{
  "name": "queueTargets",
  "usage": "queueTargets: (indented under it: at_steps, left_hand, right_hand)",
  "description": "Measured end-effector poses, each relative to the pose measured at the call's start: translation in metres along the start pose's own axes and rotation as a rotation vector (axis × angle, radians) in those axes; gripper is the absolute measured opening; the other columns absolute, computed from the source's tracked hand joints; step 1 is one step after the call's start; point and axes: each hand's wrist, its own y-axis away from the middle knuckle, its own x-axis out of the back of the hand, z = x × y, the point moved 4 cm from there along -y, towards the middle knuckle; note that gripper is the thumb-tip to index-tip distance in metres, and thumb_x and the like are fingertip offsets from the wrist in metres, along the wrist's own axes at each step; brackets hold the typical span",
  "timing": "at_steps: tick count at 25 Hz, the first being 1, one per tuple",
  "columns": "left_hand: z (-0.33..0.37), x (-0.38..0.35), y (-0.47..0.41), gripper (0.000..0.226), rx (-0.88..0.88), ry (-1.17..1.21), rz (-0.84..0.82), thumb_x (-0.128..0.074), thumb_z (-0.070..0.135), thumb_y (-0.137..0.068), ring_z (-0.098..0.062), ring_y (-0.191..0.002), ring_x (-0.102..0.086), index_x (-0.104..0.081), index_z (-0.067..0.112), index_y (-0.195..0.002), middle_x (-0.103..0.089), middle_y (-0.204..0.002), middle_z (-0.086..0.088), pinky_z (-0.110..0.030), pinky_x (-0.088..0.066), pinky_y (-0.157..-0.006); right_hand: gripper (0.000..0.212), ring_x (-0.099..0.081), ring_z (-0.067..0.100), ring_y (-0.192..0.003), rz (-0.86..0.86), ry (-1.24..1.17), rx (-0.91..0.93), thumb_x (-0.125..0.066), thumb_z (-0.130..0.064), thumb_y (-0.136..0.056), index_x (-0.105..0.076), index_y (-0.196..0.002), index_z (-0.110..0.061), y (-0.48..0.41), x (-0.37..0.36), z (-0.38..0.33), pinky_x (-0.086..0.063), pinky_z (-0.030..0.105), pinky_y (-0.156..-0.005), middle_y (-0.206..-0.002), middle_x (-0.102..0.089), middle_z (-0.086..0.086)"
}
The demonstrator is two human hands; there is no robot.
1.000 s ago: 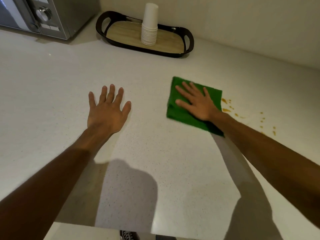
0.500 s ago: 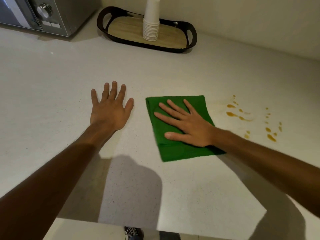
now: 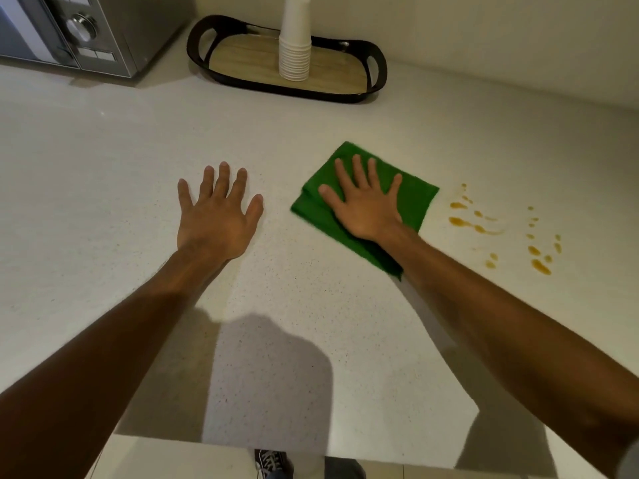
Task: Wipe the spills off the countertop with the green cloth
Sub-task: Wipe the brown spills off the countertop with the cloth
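Observation:
A folded green cloth (image 3: 415, 198) lies on the speckled white countertop (image 3: 103, 167), right of centre. My right hand (image 3: 366, 205) presses flat on it with fingers spread. Orange-brown spills (image 3: 460, 221) sit just right of the cloth's edge, apart from it, and a second cluster of drops (image 3: 539, 261) lies farther right. My left hand (image 3: 218, 219) rests flat on the bare counter to the left of the cloth, fingers apart, holding nothing.
A dark oval tray (image 3: 378, 74) with a wooden base stands at the back wall, holding a stack of white paper cups (image 3: 294, 46). A silver microwave (image 3: 103, 32) fills the back left corner. The counter's front edge (image 3: 207, 440) runs along the bottom.
My right hand swept the cloth left and toward me, away from the spills, then pushed it away again and slightly right. It is turned and near the spills. My left hand has stayed put.

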Motion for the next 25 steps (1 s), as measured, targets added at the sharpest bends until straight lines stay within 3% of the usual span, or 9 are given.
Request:
queueTargets:
  at_steps: [3,4,8,11,14,17,19,21,25]
  left_hand:
    - [-0.001,0.002,0.0,0.073,0.012,0.001,-0.005,0.005,0.061,-0.093,-0.026,-0.153,0.004,0.001,0.025,-0.157,0.002,-0.166,-0.005,-0.059,-0.001,-0.12]
    - [0.0,0.003,0.001,0.074,0.013,0.003,-0.011,0.005,0.061,-0.092,-0.026,-0.153,0.004,0.0,0.025,-0.157,0.002,-0.166,-0.005,-0.059,-0.001,-0.12]
    - [0.002,0.006,0.002,0.074,0.014,-0.001,-0.038,0.003,0.061,-0.093,-0.026,-0.153,0.005,0.001,0.025,-0.157,0.003,-0.166,-0.005,-0.059,-0.001,-0.12]
    - [0.003,0.012,-0.002,0.071,0.031,-0.023,-0.061,-0.004,0.059,-0.096,-0.027,-0.153,0.003,-0.004,0.022,-0.157,0.001,-0.166,-0.006,-0.059,-0.002,-0.12]
    - [0.014,0.016,-0.003,0.067,0.005,0.032,-0.015,-0.009,0.053,-0.099,-0.027,-0.153,0.002,-0.011,0.019,-0.157,-0.002,-0.166,-0.008,-0.057,-0.002,-0.12]
    - [0.032,0.009,0.0,0.066,-0.051,0.135,0.004,-0.009,0.052,-0.1,-0.026,-0.153,0.002,-0.011,0.02,-0.157,-0.002,-0.166,-0.008,-0.055,0.0,-0.121]
    - [0.039,0.004,0.001,0.066,-0.06,0.165,-0.024,-0.007,0.054,-0.099,-0.025,-0.153,0.003,-0.01,0.022,-0.157,-0.001,-0.166,-0.006,-0.053,0.002,-0.121]
    - [0.042,0.0,0.002,0.067,-0.055,0.126,-0.041,-0.005,0.055,-0.098,-0.024,-0.153,0.005,-0.007,0.023,-0.157,0.001,-0.166,-0.005,-0.053,0.004,-0.121]
    - [0.044,-0.003,0.003,0.07,-0.068,0.037,0.003,-0.001,0.056,-0.096,-0.026,-0.153,0.004,-0.004,0.022,-0.157,0.0,-0.166,-0.006,-0.055,0.001,-0.121]
  right_hand:
    - [0.082,0.015,0.021,-0.157,-0.03,0.053,0.459,0.002,-0.082,-0.091,0.002,-0.162,-0.042,0.048,-0.003,-0.01,0.013,0.068,-0.119,-0.171,0.011,-0.005]
    - [0.081,0.014,0.019,-0.158,-0.032,0.052,0.48,0.0,-0.082,-0.091,0.003,-0.161,-0.043,0.058,-0.002,-0.004,0.016,0.066,-0.119,-0.171,0.01,-0.006]
    - [0.092,0.015,0.026,-0.157,0.004,-0.109,-0.148,-0.004,-0.085,-0.088,0.004,-0.163,-0.034,0.056,-0.005,-0.001,0.013,0.077,-0.111,-0.17,0.012,0.011]
    - [0.096,0.024,0.035,-0.154,0.016,-0.032,-0.19,0.002,-0.085,-0.087,0.011,-0.163,-0.027,0.062,-0.015,-0.032,0.017,0.08,-0.106,-0.166,0.02,0.023]
    - [0.09,0.025,0.028,-0.154,0.058,0.044,0.156,0.007,-0.084,-0.088,0.01,-0.162,-0.034,0.082,-0.019,-0.033,0.018,0.076,-0.11,-0.167,0.021,0.013]
    - [0.075,0.018,0.016,-0.157,-0.006,0.097,0.615,-0.011,-0.075,-0.099,0.007,-0.162,-0.039,0.084,-0.017,-0.004,0.015,0.062,-0.121,-0.172,0.013,-0.004]
    - [0.072,0.016,0.015,-0.157,-0.055,0.122,0.698,-0.017,-0.071,-0.101,0.008,-0.162,-0.041,0.064,-0.005,0.024,0.015,0.056,-0.123,-0.172,0.012,-0.008]
    - [0.074,0.013,0.017,-0.158,-0.053,0.146,0.568,-0.012,-0.074,-0.098,0.007,-0.162,-0.042,0.033,0.005,0.051,0.01,0.059,-0.124,-0.172,0.011,-0.007]
    - [0.082,0.006,0.025,-0.159,0.032,0.025,-0.01,-0.007,-0.08,-0.092,-0.001,-0.163,-0.039,-0.019,0.014,0.077,0.008,0.063,-0.122,-0.172,0.006,0.0]
